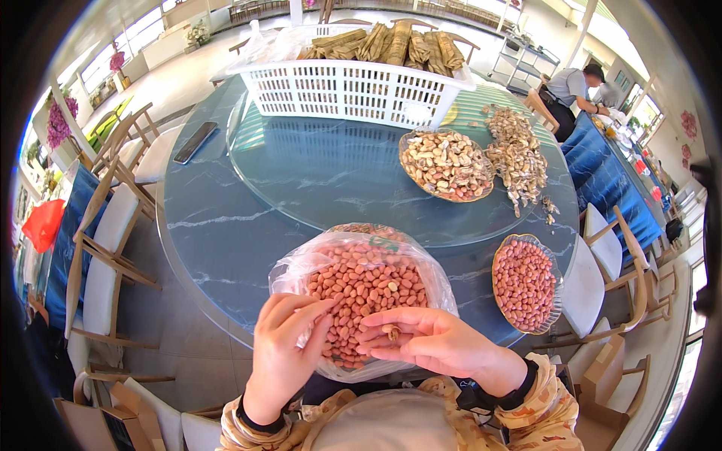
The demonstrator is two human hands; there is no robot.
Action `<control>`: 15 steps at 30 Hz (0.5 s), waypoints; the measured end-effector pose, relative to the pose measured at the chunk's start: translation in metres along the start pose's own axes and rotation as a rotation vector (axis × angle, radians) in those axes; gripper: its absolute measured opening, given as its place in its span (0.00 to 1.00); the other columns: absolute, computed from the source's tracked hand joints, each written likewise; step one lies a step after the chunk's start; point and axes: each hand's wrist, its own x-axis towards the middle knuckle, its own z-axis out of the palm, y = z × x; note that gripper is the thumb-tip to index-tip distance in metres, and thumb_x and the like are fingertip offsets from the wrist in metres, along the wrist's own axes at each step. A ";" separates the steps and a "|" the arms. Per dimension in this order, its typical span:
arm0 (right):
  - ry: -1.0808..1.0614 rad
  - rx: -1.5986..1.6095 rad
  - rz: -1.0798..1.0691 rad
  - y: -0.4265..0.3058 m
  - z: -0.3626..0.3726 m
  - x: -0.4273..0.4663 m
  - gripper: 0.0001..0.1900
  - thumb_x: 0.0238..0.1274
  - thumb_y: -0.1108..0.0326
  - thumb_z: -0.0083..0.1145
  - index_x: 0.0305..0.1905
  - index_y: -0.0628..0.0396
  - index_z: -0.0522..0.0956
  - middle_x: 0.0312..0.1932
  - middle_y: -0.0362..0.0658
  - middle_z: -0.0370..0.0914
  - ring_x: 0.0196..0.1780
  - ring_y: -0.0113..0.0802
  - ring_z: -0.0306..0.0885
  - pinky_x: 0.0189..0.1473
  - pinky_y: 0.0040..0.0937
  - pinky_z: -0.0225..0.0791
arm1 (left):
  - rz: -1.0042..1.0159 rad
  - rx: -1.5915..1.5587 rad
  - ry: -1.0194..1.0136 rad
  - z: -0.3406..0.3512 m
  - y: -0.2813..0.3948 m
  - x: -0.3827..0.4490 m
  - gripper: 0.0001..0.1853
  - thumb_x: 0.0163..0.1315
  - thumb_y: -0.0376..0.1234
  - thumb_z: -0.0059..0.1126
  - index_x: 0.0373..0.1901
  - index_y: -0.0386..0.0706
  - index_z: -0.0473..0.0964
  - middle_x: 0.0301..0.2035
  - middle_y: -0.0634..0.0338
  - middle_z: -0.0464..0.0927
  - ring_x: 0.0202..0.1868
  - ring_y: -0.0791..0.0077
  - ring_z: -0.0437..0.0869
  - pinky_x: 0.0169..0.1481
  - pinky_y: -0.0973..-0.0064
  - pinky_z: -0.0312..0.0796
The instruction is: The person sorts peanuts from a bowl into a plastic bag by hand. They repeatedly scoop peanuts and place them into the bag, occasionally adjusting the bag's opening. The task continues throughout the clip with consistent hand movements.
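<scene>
A clear plastic bag (440, 276) stands with its mouth wide before me, full of pink-skinned shelled peanuts (355, 276). Over its near left edge, my left hand (287, 338) has its thumb and fingertips brought close together. White plastic shows between them, and whether they pinch anything is hidden. My right hand (440, 344) is cupped palm up above the bag's near right side. A small brownish peanut (390, 331) rests in its curled fingers. One paler kernel (393, 286) lies among the pink ones.
On the round blue table (225, 242) are a glass bowl of pink peanuts (524, 282), a bowl of unshelled peanuts (445, 163), a shell heap (516, 152), a phone (196, 143) and a white basket (350, 90) of leaf-wrapped bundles (395, 42). Chairs (110, 259) surround it. A person (569, 96) stands beyond.
</scene>
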 end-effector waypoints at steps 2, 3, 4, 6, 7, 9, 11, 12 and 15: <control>0.025 -0.047 0.010 -0.007 0.001 -0.005 0.29 0.69 0.91 0.40 0.74 0.71 0.66 0.71 0.56 0.71 0.76 0.46 0.73 0.81 0.41 0.66 | -0.012 0.126 -0.039 0.000 -0.009 0.001 0.13 0.54 0.22 0.72 0.43 0.38 0.86 0.39 0.55 0.86 0.43 0.56 0.84 0.50 0.63 0.77; 0.074 -0.073 0.038 -0.013 0.002 -0.009 0.29 0.69 0.91 0.40 0.74 0.71 0.67 0.71 0.56 0.71 0.76 0.46 0.73 0.81 0.41 0.66 | 0.001 0.160 -0.049 0.000 -0.011 0.002 0.13 0.54 0.22 0.72 0.42 0.38 0.86 0.39 0.55 0.86 0.43 0.56 0.84 0.51 0.62 0.77; 0.095 -0.068 0.039 -0.021 0.004 -0.014 0.27 0.71 0.90 0.39 0.73 0.71 0.68 0.71 0.55 0.71 0.76 0.46 0.73 0.80 0.42 0.67 | 0.009 0.184 -0.059 0.000 -0.013 0.002 0.13 0.54 0.22 0.72 0.42 0.38 0.86 0.39 0.56 0.86 0.42 0.56 0.84 0.51 0.62 0.76; 0.074 -0.135 -0.005 -0.041 0.010 -0.026 0.26 0.72 0.89 0.40 0.74 0.72 0.67 0.73 0.58 0.70 0.77 0.51 0.72 0.81 0.47 0.65 | -0.002 0.197 -0.084 0.002 -0.014 0.001 0.12 0.53 0.24 0.73 0.41 0.38 0.86 0.39 0.56 0.86 0.43 0.56 0.84 0.53 0.60 0.76; 0.107 -0.160 0.013 -0.050 0.013 -0.032 0.26 0.73 0.88 0.40 0.74 0.73 0.67 0.74 0.59 0.70 0.77 0.54 0.71 0.82 0.49 0.63 | 0.010 0.200 -0.089 0.003 -0.014 0.001 0.12 0.53 0.24 0.73 0.41 0.38 0.86 0.39 0.56 0.86 0.43 0.56 0.84 0.53 0.60 0.76; 0.093 -0.222 -0.091 -0.071 0.020 -0.043 0.23 0.76 0.87 0.39 0.72 0.75 0.68 0.71 0.63 0.72 0.76 0.56 0.73 0.80 0.48 0.67 | 0.011 0.186 -0.113 0.004 -0.016 0.002 0.12 0.54 0.24 0.73 0.41 0.38 0.86 0.39 0.57 0.86 0.44 0.56 0.84 0.54 0.60 0.75; 0.072 -0.279 -0.158 -0.093 0.021 -0.050 0.22 0.78 0.86 0.40 0.71 0.75 0.69 0.69 0.64 0.74 0.74 0.56 0.75 0.79 0.47 0.70 | 0.024 0.203 -0.135 0.005 -0.017 0.003 0.11 0.56 0.27 0.72 0.41 0.40 0.86 0.40 0.60 0.86 0.46 0.59 0.84 0.54 0.61 0.74; 0.076 -0.297 -0.188 -0.106 0.017 -0.045 0.17 0.81 0.82 0.44 0.67 0.73 0.73 0.67 0.61 0.77 0.70 0.50 0.80 0.77 0.41 0.73 | 0.022 0.205 -0.140 0.005 -0.017 0.002 0.11 0.57 0.27 0.72 0.42 0.40 0.86 0.40 0.60 0.86 0.46 0.59 0.84 0.54 0.61 0.74; 0.183 -0.526 -0.292 -0.147 -0.005 -0.038 0.15 0.79 0.83 0.46 0.63 0.73 0.77 0.57 0.58 0.82 0.65 0.50 0.84 0.72 0.37 0.79 | 0.006 0.195 -0.138 0.006 -0.018 0.001 0.12 0.55 0.25 0.72 0.41 0.39 0.86 0.41 0.58 0.86 0.46 0.57 0.84 0.55 0.60 0.74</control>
